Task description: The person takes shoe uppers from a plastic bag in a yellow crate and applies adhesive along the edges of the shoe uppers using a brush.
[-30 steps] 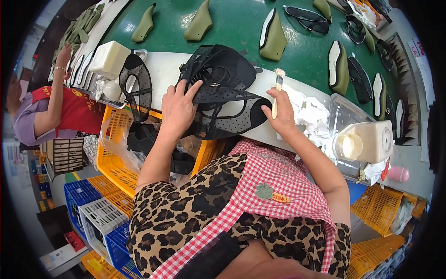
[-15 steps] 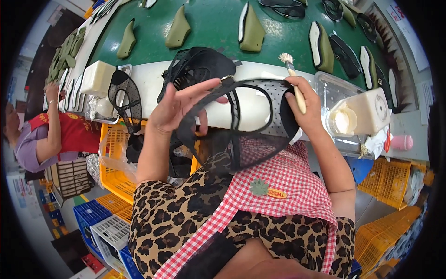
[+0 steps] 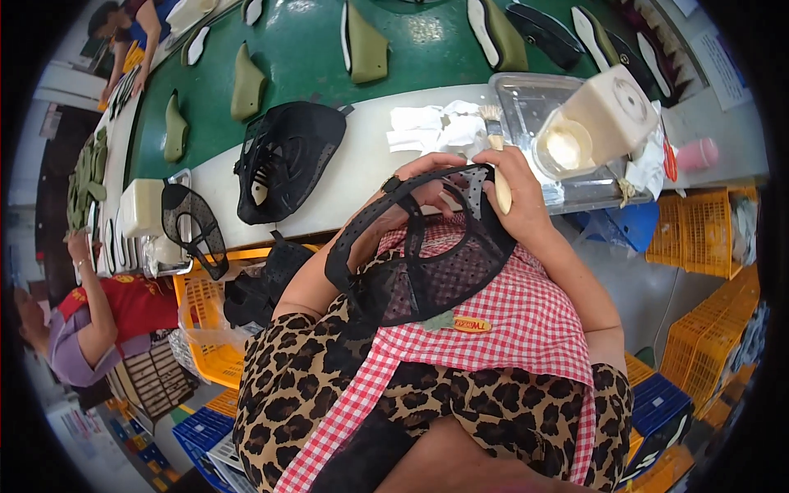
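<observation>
A black mesh shoe upper [image 3: 436,283] with dotted panels and wide openings hangs before my apron. My left hand [image 3: 425,165] is closed on its top edge; part of that hand shows through the mesh. At the upper's right end, my right hand [image 3: 523,197] pinches the black edge. The same hand holds a brush [image 3: 502,193] with a pale wooden handle, its bristles pointing away from me. Beyond the hands, crumpled white paper [image 3: 434,126] lies on the white table edge.
Ahead right, a clear tray [image 3: 526,86] carries a tilted cream container [image 3: 612,107] and a cup of white liquid [image 3: 564,148]. More black uppers [image 3: 297,156] lie left of centre. Green shoe lasts [image 3: 366,49] stand on the green tabletop [image 3: 304,57]. A yellow crate [image 3: 197,312] and a co-worker [image 3: 107,324] are at left.
My left hand, spread and beside the upper before, has come right and closed on its top edge. My view has shifted right, and the upper hangs lower, nearer my apron.
</observation>
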A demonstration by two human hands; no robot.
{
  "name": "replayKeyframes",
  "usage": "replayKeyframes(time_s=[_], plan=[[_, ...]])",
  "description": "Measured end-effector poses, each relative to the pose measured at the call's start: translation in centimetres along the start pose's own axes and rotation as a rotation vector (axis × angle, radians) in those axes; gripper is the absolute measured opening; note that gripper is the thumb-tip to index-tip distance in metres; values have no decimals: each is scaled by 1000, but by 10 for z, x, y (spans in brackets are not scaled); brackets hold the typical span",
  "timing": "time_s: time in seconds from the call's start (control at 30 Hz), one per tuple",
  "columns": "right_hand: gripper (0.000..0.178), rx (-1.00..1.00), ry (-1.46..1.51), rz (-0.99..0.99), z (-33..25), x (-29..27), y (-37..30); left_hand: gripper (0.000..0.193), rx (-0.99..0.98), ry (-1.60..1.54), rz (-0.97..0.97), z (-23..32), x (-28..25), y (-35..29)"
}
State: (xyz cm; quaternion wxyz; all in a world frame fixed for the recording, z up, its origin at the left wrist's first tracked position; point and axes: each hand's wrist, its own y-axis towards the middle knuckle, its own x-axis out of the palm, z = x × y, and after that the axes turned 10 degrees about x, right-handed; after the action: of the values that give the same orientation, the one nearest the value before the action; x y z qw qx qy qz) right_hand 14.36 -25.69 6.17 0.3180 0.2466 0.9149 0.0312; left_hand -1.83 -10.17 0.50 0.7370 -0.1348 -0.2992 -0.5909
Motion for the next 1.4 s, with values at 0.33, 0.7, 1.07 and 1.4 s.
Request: replayKeyframes(time_s=[0.33, 0.7, 1.07, 1.4], plan=[[24, -14, 11, 318, 35, -51, -16, 33, -563, -179, 157, -10, 23, 34], [13, 195, -380, 315, 95, -95, -7, 34, -694, -205, 105, -18, 25, 66], [13, 396, 262, 259, 56, -89, -17, 29, -655, -111, 141, -33, 10, 95], [14, -8, 53, 181, 31, -83, -2, 27, -692, 99, 164, -47, -4, 93]])
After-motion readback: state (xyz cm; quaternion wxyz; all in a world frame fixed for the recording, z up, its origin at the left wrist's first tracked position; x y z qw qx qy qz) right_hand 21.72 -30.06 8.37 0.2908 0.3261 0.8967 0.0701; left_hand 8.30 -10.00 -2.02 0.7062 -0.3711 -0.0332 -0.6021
